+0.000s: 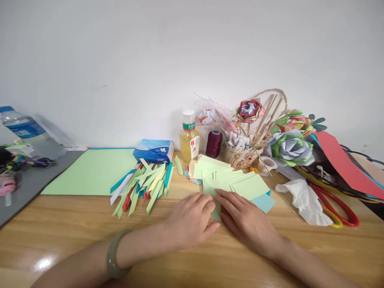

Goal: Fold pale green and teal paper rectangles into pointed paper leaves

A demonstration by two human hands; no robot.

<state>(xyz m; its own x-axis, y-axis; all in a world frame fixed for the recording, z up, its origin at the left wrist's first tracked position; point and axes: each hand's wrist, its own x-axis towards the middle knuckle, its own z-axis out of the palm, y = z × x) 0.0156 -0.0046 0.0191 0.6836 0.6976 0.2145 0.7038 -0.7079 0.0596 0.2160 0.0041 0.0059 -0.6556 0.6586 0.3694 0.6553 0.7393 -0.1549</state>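
A pale green slip of paper lies on the wooden table between my two hands. My left hand has a ring on it and rests with curled fingers on the slip's left side. From the other side, my right hand lies over the paper with its fingers stretched out and side by side. Both hands hide much of the slip, so I cannot tell how it is folded. Just beyond my fingers spreads a pile of pale green sheets, with a blue sheet under it.
Left of my hands lies a heap of folded paper strips, before a blue tissue pack. Behind stand a yellow drink bottle, a maroon thread spool and a basket. Red-handled scissors and paper flowers are at right.
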